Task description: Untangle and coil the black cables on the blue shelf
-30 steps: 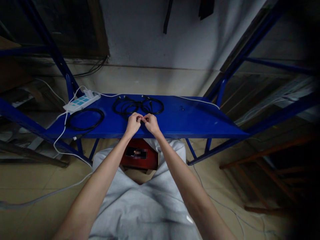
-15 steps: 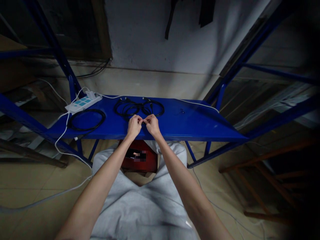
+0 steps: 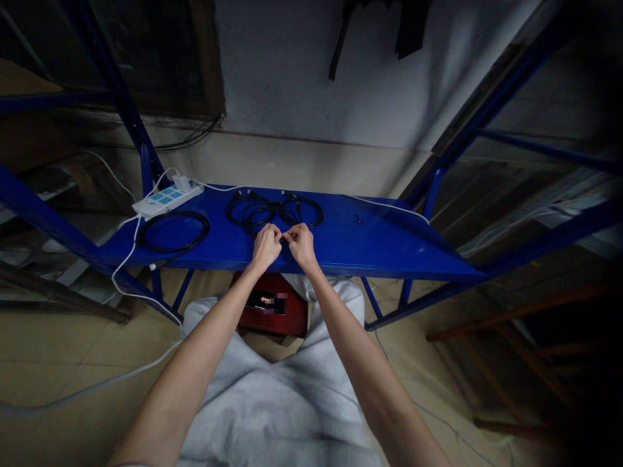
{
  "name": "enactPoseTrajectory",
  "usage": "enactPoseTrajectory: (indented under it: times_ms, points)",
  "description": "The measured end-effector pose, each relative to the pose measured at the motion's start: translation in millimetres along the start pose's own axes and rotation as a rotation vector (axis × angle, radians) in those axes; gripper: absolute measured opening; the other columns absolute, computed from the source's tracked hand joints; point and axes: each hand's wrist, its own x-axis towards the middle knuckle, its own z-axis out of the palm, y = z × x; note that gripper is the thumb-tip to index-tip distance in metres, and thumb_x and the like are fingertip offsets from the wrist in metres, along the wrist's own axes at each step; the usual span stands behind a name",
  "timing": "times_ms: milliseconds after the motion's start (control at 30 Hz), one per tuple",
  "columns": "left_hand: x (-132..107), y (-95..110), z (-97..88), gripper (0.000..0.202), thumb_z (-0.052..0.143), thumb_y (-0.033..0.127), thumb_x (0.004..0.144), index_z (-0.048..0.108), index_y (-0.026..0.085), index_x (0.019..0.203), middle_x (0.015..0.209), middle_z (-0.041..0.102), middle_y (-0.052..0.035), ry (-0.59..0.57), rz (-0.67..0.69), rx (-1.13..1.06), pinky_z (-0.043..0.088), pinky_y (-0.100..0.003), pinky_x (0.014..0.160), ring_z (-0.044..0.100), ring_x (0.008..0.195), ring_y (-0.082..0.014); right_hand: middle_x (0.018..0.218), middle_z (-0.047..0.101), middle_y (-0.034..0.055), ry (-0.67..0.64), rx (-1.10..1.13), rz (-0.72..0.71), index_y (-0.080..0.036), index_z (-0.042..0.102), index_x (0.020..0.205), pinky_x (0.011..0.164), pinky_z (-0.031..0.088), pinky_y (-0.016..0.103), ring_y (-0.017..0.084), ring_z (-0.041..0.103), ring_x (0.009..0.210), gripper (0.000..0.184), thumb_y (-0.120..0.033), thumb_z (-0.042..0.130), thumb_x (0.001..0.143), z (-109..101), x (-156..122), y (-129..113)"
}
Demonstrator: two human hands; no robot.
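Note:
My left hand (image 3: 266, 246) and my right hand (image 3: 301, 244) meet over the front edge of a blue metal shelf (image 3: 370, 240). Both are closed in a pinch, fingertips touching, on a thin black cable that runs between them. Just behind the hands lies a tangle of coiled black cables (image 3: 273, 211). I cannot make out which cable end the fingers hold.
A single black cable loop (image 3: 174, 231) lies on the shelf's left part. A white power strip (image 3: 168, 198) with blue switches sits at the back left, its white cord hanging to the floor. Blue rack posts stand left and right. A red box (image 3: 272, 311) sits below.
The hands stay pinched together at the same place on the shelf. Only the view has shifted slightly down and right.

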Motion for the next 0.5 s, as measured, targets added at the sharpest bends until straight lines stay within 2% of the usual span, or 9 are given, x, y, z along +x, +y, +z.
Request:
enactPoseTrajectory:
  times_ms: [133, 367, 500]
  points:
    - [0.2, -0.8, 2.3, 0.022, 0.049, 0.000, 0.080, 0.055, 0.021, 0.078, 0.088, 0.061, -0.0080, -0.007, -0.002, 0.020, 0.047, -0.035, 0.084, 0.060, 0.090, -0.0243, 0.091, 0.057, 0.0065, 0.018, 0.021, 0.004, -0.017, 0.067, 0.071, 0.076, 0.048, 0.031, 0.016, 0.053, 0.076, 0.010, -0.019, 0.070, 0.080, -1.6, -1.0, -3.1]
    - [-0.4, 1.0, 2.8, 0.017, 0.048, 0.005, 0.087, 0.056, 0.019, 0.085, 0.093, 0.062, -0.0114, 0.003, -0.017, 0.055, 0.047, -0.036, 0.083, 0.061, 0.091, -0.0263, 0.098, 0.057, 0.0081, 0.034, 0.015, -0.032, -0.017, 0.069, 0.077, 0.077, 0.049, 0.031, 0.017, 0.055, 0.079, 0.007, -0.020, 0.067, 0.082, -2.0, -3.7, -4.8]
    - [-0.9, 2.0, 2.9, 0.016, 0.048, 0.005, 0.088, 0.056, 0.019, 0.085, 0.092, 0.062, -0.0116, 0.003, -0.022, 0.066, 0.046, -0.037, 0.083, 0.061, 0.091, -0.0262, 0.090, 0.059, 0.0072, 0.044, -0.019, 0.018, -0.017, 0.072, 0.077, 0.081, 0.048, 0.033, 0.019, 0.056, 0.082, 0.007, -0.022, 0.068, 0.082, -2.6, -4.1, -4.5]
